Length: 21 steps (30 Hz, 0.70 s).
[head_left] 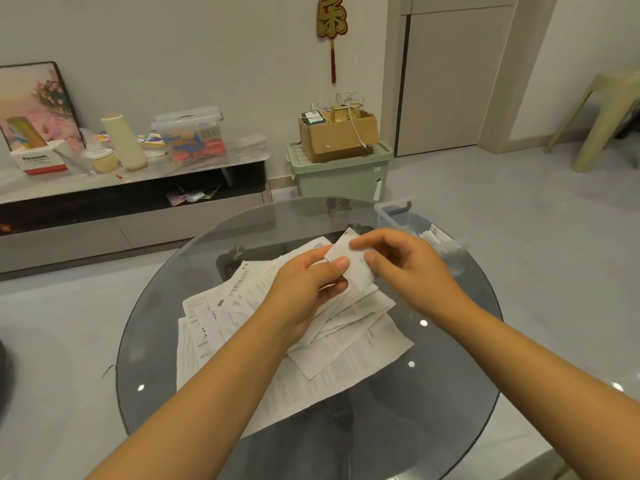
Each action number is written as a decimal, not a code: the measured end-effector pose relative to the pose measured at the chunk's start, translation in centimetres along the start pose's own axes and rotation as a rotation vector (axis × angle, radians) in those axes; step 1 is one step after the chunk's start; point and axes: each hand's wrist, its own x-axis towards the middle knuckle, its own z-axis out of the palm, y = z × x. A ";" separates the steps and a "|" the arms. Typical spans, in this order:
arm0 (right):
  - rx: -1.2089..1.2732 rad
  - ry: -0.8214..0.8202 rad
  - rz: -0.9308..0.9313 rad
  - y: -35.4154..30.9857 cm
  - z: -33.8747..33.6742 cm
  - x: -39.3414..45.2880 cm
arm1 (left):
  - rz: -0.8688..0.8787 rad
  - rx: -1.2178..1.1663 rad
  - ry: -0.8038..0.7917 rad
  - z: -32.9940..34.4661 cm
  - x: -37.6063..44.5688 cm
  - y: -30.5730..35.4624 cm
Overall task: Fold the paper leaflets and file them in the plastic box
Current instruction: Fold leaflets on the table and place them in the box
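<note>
Head | left hand [304,289] pinches folded leaflet [349,263] | right hand [405,265] pinches it too (over the pile [346,344])

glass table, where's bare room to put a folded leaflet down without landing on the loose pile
Bare glass table shows along the near rim below the loose leaflets and on the far left beyond them. The middle is crowded with sheets. The right far edge holds the plastic box, just beyond both hands and the folded leaflet.
</note>
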 end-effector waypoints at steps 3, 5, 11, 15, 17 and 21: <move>-0.065 0.073 0.018 0.7 -1.7 0.9 | 0.060 0.128 0.030 2.1 1.6 0.9; -0.106 0.113 0.028 1.2 -2.5 1.3 | 0.077 0.158 0.021 3.2 2.6 1.3; -0.215 0.260 0.060 3.2 -5.6 2.5 | 0.142 0.257 -0.012 6.8 6.0 1.6; -0.477 0.389 0.015 4.7 -8.1 3.0 | 0.379 0.639 -0.044 8.4 8.5 1.4; -0.568 0.435 0.007 5.6 -9.2 3.2 | 0.504 0.927 -0.142 9.1 9.9 1.1; -0.640 0.412 0.025 7.1 -10.0 3.3 | 0.745 1.355 -0.369 10.0 12.0 0.7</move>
